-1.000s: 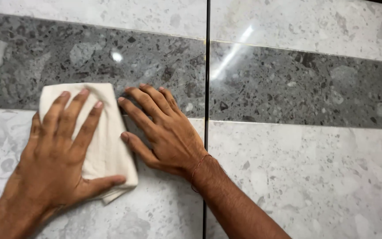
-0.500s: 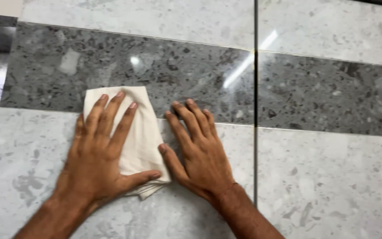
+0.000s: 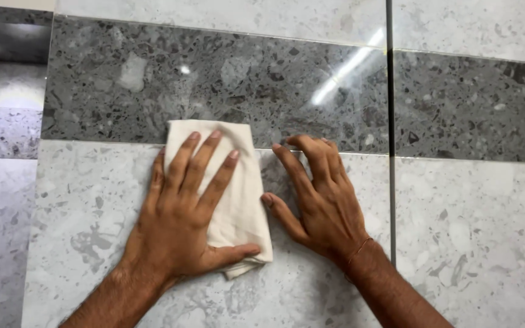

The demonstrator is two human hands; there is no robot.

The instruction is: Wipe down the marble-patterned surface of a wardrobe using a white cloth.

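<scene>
Both hands and the one folded cream cloth (image 3: 238,182) have shifted right. Left hand (image 3: 183,218) presses flat on it, fingers spread; right hand (image 3: 320,200) rests bare on the stone surface (image 3: 469,231) beside. Cloth's long axis runs up-down.

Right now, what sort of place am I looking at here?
Probably a tiled interior, or a tile showroom. Glossy stone-look tiles in dark and pale grey bands mirror ceiling lights, a dark seam divides panels, and the left hand presses a folded cream cloth onto them.

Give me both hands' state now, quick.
Left hand: open, flat on the folded cream cloth.
Right hand: open, fingers spread on the stone surface, holding nothing.
</scene>
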